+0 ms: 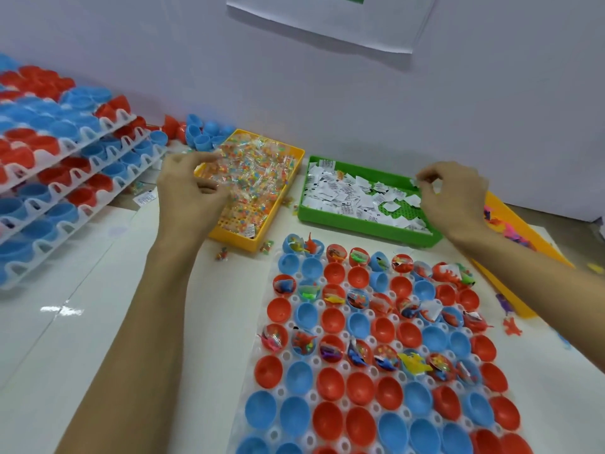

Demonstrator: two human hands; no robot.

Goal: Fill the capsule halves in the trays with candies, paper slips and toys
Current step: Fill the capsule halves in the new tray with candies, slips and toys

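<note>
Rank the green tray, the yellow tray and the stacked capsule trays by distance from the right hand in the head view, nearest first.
1. Green tray: directly under the right hand, which reaches into its slips.
2. Yellow tray: left of the green one, under the left hand.
3. Stacked capsule trays: far left.

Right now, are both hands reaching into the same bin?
No: the left hand is at the yellow bin, the right hand at the green bin.

Plain pale wall (327,93) right behind everything, kinda bluish-white, with a white paper sheet (330,21) stuck up top, green patch on its upper edge. The worktop (82,322) is glossy off-white, seams running across it, and a bright light glare on the left
</note>
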